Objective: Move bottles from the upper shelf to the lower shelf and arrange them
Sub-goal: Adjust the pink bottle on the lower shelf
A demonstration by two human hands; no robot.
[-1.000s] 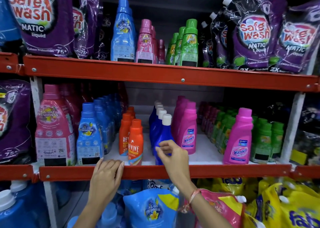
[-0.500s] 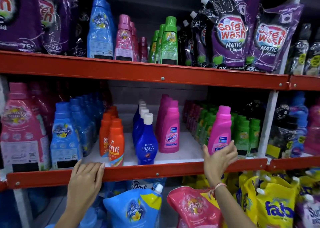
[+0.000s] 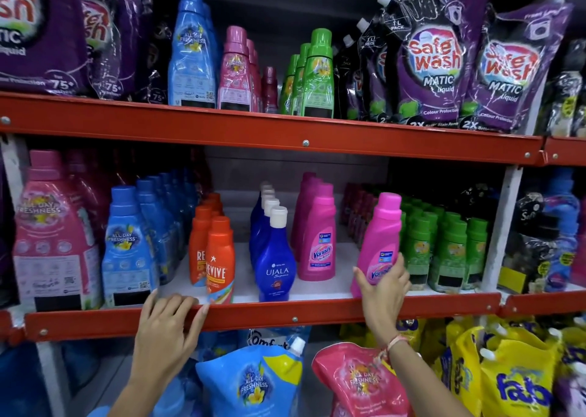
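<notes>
On the lower shelf (image 3: 285,316) a lone pink Vanish bottle (image 3: 380,236) leans slightly to the right, in front of the green bottles. My right hand (image 3: 382,285) wraps its base from the front. My left hand (image 3: 169,315) rests flat on the shelf's red front rail, holding nothing. A row of pink Vanish bottles (image 3: 318,236) stands to the left of the held one, beside blue Ujala bottles (image 3: 274,258) and orange Revive bottles (image 3: 218,258). On the upper shelf (image 3: 285,129) stand blue (image 3: 190,52), pink (image 3: 236,71) and green (image 3: 315,74) bottles.
Purple Safe Wash pouches (image 3: 434,61) fill both ends of the upper shelf. Rows of small green bottles (image 3: 444,245) and blue softener bottles (image 3: 130,248) crowd the lower shelf. Blue, pink and yellow refill pouches (image 3: 253,381) sit below. A white upright (image 3: 501,226) divides the bays.
My right hand left the blue Ujala bottle, moved right and closed around the base of the lone pink Vanish bottle. The view shifted right. My left hand stayed on the rail.
</notes>
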